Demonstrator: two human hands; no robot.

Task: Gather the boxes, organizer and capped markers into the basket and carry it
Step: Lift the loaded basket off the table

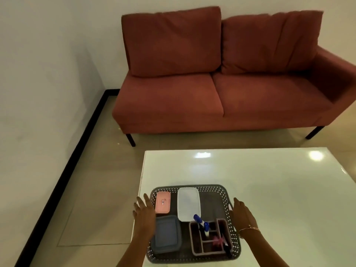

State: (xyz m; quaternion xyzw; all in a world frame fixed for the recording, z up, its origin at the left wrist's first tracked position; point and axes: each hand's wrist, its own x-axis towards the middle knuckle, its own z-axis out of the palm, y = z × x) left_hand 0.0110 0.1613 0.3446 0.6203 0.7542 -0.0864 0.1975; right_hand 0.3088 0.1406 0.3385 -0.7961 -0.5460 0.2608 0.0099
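Observation:
A grey perforated basket (pixel 213 188) sits at the near left corner of the white table (pixel 269 180). Inside lie a pink box (pixel 163 202), a white box (pixel 188 204) and a blue-grey box (pixel 166 234). A brown organizer (pixel 221 224) in the basket's right part holds two blue-capped markers (pixel 202 223) and a pink item beside a dark marker (pixel 224 245). My left hand (pixel 144 211) hovers open at the basket's left side. My right hand (pixel 241 212), with a bracelet on the wrist, is open by the right handle; whether it touches is unclear.
A red two-seat sofa (pixel 221 89) stands beyond the table, with a strip of tiled floor (pixel 86 199) between them and to the left. A white wall with black skirting runs along the left.

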